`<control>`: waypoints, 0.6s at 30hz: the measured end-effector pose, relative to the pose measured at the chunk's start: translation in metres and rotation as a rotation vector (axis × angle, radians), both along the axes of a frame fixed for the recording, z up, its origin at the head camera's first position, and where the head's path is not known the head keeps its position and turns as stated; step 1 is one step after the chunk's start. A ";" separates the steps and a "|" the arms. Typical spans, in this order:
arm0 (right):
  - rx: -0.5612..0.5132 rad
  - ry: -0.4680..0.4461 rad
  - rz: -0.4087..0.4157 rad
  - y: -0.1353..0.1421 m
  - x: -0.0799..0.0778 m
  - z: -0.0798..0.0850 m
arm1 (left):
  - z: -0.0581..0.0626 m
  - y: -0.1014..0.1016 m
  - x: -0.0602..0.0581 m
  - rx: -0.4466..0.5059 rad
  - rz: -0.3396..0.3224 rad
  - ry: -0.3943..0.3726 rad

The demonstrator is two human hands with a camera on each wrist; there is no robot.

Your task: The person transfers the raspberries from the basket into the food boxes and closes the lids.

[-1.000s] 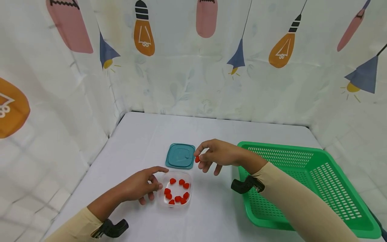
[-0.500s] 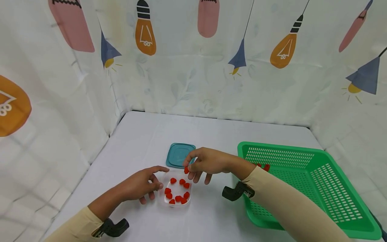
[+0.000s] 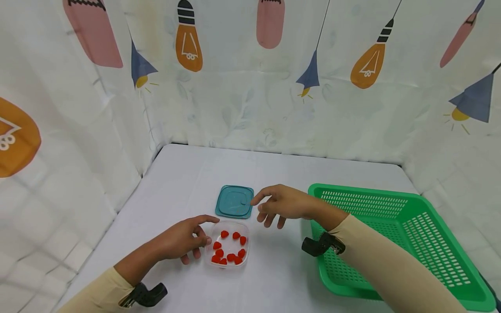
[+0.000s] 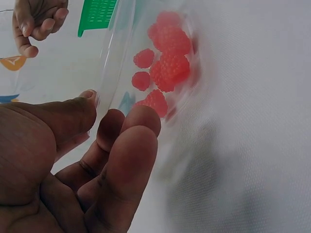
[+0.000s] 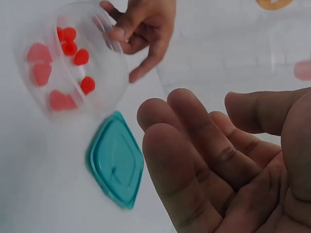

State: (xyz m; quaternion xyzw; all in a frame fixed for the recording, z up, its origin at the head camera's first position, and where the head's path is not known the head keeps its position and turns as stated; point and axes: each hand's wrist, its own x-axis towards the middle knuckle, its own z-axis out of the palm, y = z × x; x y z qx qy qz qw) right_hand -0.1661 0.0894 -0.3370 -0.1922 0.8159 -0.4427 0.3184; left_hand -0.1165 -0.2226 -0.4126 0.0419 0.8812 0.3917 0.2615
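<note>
A clear plastic container (image 3: 248, 244) with several red raspberries (image 3: 231, 257) in it stands on the white-covered table. My left hand (image 3: 188, 238) is at its left side, thumb over the rim and index finger reaching the far left corner, holding it. In the left wrist view the bumpy raspberries (image 4: 171, 68) show through the wall, beyond the loosely bent other fingers. My right hand (image 3: 284, 202) hovers between the container and the green basket (image 3: 364, 188), its fingers relaxed and apart with nothing between them. The right wrist view shows the same bare fingertips (image 5: 167, 145).
Behind the container lies a flat teal lid (image 3: 235, 201), close to my right fingertips. The perforated basket takes up the table's right side, partly covered by my right forearm (image 3: 391, 261). A patterned cloth curtain (image 3: 250, 113) surrounds the table's back and sides.
My right hand went left over the container with a raspberry, let it go there and came back right without it. One more raspberry now lies at the near left. The left hand stayed put.
</note>
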 end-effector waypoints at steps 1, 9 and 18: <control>-0.007 0.003 -0.015 0.006 -0.001 0.001 | 0.000 0.000 0.000 0.000 0.000 0.000; -0.021 0.014 -0.132 0.059 -0.002 0.003 | 0.000 0.000 0.001 -0.004 0.002 -0.001; -0.019 0.005 -0.233 0.115 0.004 -0.004 | -0.001 0.000 -0.001 0.001 -0.001 0.001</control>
